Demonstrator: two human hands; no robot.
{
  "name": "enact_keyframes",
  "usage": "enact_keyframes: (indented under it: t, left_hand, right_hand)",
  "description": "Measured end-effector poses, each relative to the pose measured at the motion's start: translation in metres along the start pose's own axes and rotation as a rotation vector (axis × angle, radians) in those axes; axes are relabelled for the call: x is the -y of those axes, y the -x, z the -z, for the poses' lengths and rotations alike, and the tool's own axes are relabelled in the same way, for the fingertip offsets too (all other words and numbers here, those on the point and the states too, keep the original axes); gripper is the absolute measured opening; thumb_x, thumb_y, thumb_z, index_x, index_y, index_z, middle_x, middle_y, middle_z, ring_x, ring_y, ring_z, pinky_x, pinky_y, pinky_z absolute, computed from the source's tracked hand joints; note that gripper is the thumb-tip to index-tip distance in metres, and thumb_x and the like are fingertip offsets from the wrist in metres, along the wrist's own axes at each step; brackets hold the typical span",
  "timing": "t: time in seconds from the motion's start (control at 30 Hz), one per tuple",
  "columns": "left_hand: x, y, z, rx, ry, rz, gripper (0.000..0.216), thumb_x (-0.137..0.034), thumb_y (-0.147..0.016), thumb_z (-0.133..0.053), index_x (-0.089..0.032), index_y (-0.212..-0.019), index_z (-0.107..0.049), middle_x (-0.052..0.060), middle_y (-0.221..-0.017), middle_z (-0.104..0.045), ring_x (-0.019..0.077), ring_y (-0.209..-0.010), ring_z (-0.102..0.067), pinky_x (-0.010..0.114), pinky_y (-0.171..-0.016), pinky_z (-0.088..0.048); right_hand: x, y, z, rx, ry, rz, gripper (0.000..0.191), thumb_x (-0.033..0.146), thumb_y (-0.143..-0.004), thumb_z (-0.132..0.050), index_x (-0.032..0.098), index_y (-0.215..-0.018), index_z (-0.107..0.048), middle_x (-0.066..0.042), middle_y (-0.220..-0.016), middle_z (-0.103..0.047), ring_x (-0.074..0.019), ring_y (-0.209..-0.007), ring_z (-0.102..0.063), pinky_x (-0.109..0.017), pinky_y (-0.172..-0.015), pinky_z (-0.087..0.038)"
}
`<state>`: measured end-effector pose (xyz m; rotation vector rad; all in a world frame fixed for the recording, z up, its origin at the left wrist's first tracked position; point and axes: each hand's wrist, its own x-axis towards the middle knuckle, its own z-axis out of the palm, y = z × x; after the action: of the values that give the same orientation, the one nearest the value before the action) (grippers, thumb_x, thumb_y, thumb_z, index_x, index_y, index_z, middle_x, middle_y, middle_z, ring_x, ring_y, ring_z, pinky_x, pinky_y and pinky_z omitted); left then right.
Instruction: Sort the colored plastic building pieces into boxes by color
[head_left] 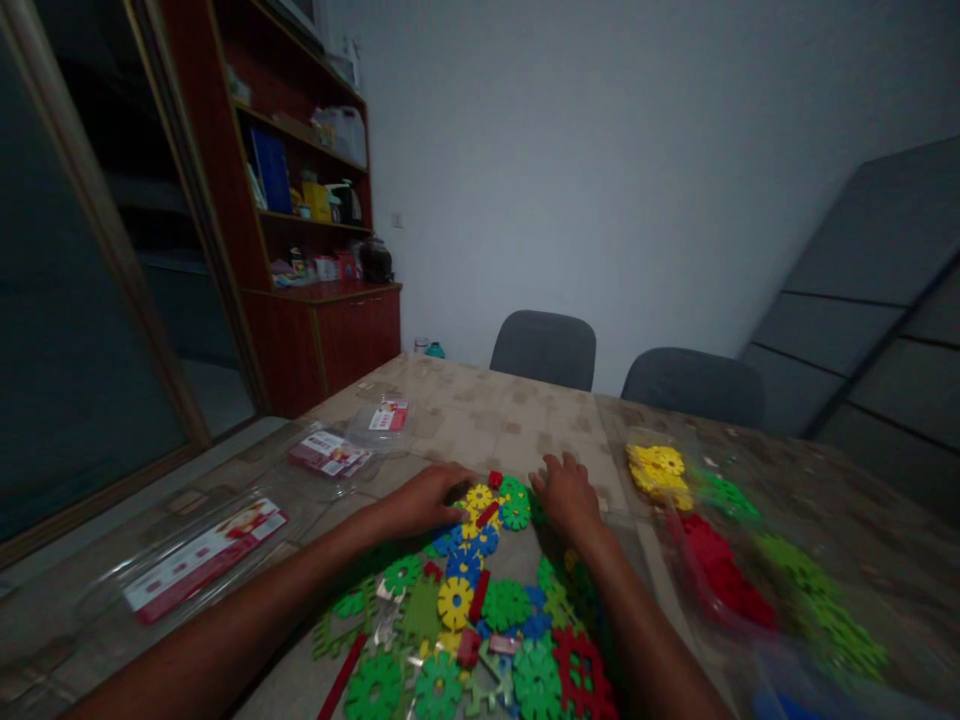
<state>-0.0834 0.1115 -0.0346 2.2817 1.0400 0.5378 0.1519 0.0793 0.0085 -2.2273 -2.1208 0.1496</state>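
Discs: yellow disc and green disc lie side by side on the table, between the hands; a red stick lies just nearer the wearer, a red cube at the far side.
Left hand: left hand at the left edge of the yellow disc, thumb and fingers curved toward each other with a gap showing; cannot tell whether they pinch it.
Right hand: right hand just right of the green disc, fingers parted and loosely bent; contact cannot be told.
Blue disc: blue disc nearer the wearer, in line with a second yellow disc.
Near pieces: green gears, a red lattice and a long red stick spread between the forearms.
Right side: clear tubs with yellow pieces, red pieces and light green pieces; outlines partly blurred.
Left side: three clear lids with printed labels.
Beyond table: two grey chairs, pale wall; brown cabinet to the left.
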Motion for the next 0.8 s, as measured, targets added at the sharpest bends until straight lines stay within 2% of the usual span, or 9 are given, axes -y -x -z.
enact_keyframes:
  t: [0.07, 0.17, 0.27, 0.37, 0.5, 0.6, 0.7, 0.8]
  left_hand:
    - [-0.002, 0.001, 0.001, 0.04, -0.014, -0.012, 0.056, -0.022, -0.075, -0.075, -0.02, -0.13, -0.068, 0.01, -0.128, -0.07, 0.0327, -0.114, -0.062, 0.04, -0.103, -0.043]
    - [-0.004, 0.001, 0.003, 0.101, -0.011, -0.038, 0.066, -0.021, -0.073, -0.079, -0.022, -0.137, -0.064, 0.009, -0.135, -0.066, 0.0324, -0.121, -0.059, 0.04, -0.107, -0.04]
    - [-0.005, 0.002, 0.003, 0.145, -0.002, -0.052, 0.072, -0.02, -0.068, -0.084, -0.024, -0.137, -0.064, 0.007, -0.131, -0.065, 0.031, -0.121, -0.058, 0.039, -0.107, -0.041]
    - [-0.007, 0.003, 0.003, 0.17, -0.01, -0.042, 0.071, -0.017, -0.066, -0.084, -0.026, -0.134, -0.065, 0.004, -0.121, -0.065, 0.0292, -0.113, -0.06, 0.037, -0.101, -0.045]
    - [-0.013, 0.006, 0.002, 0.181, -0.041, -0.024, 0.06, -0.022, -0.071, -0.081, -0.026, -0.129, -0.067, 0.002, -0.11, -0.062, 0.0259, -0.103, -0.06, 0.033, -0.093, -0.047]
    - [-0.017, 0.006, 0.002, 0.173, -0.068, -0.009, 0.051, -0.028, -0.073, -0.08, -0.021, -0.121, -0.068, 0.004, -0.11, -0.06, 0.0264, -0.101, -0.058, 0.032, -0.09, -0.047]
    - [-0.017, 0.005, 0.001, 0.179, -0.071, 0.004, 0.041, -0.027, -0.072, -0.08, -0.017, -0.11, -0.069, 0.005, -0.108, -0.061, 0.0259, -0.098, -0.058, 0.032, -0.086, -0.047]
    - [-0.016, 0.003, 0.002, 0.239, -0.034, 0.005, 0.024, -0.023, -0.075, -0.076, -0.017, -0.098, -0.07, 0.001, -0.094, -0.062, 0.021, -0.085, -0.059, 0.028, -0.074, -0.046]
  right_hand:
    - [-0.003, -0.005, -0.009, 0.031, -0.005, 0.015, 0.037, 0.031, -0.105, -0.046, 0.015, -0.134, -0.063, -0.02, -0.137, -0.062, -0.035, -0.13, -0.054, -0.039, -0.095, -0.046]
    - [-0.011, 0.004, -0.017, 0.082, -0.017, 0.092, 0.034, 0.027, -0.1, -0.054, 0.013, -0.129, -0.066, -0.019, -0.135, -0.063, -0.033, -0.125, -0.057, -0.036, -0.094, -0.045]
    - [-0.02, 0.02, -0.016, 0.126, -0.04, 0.173, 0.027, 0.026, -0.097, -0.058, 0.015, -0.118, -0.071, -0.016, -0.126, -0.068, -0.0294, -0.118, -0.062, -0.032, -0.089, -0.044]
    - [-0.025, 0.026, -0.012, 0.147, -0.072, 0.212, 0.027, 0.026, -0.1, -0.051, 0.016, -0.111, -0.073, -0.014, -0.112, -0.074, -0.0267, -0.106, -0.067, -0.031, -0.082, -0.044]
    - [-0.018, 0.015, -0.015, 0.118, -0.119, 0.279, 0.032, 0.021, -0.097, -0.055, 0.016, -0.126, -0.067, -0.015, -0.126, -0.069, -0.0262, -0.118, -0.061, -0.03, -0.092, -0.04]
    - [-0.01, 0.006, -0.021, 0.117, -0.16, 0.343, 0.039, 0.021, -0.093, -0.062, 0.017, -0.132, -0.064, -0.016, -0.132, -0.065, -0.028, -0.122, -0.055, -0.032, -0.097, -0.038]
    - [-0.01, 0.006, -0.026, 0.126, -0.207, 0.38, 0.036, 0.016, -0.088, -0.066, 0.015, -0.124, -0.068, -0.017, -0.126, -0.066, -0.0283, -0.116, -0.058, -0.032, -0.095, -0.039]
    - [-0.017, 0.014, -0.024, 0.144, -0.275, 0.415, 0.025, 0.012, -0.086, -0.066, 0.015, -0.111, -0.071, -0.012, -0.113, -0.072, -0.0244, -0.104, -0.063, -0.029, -0.088, -0.041]
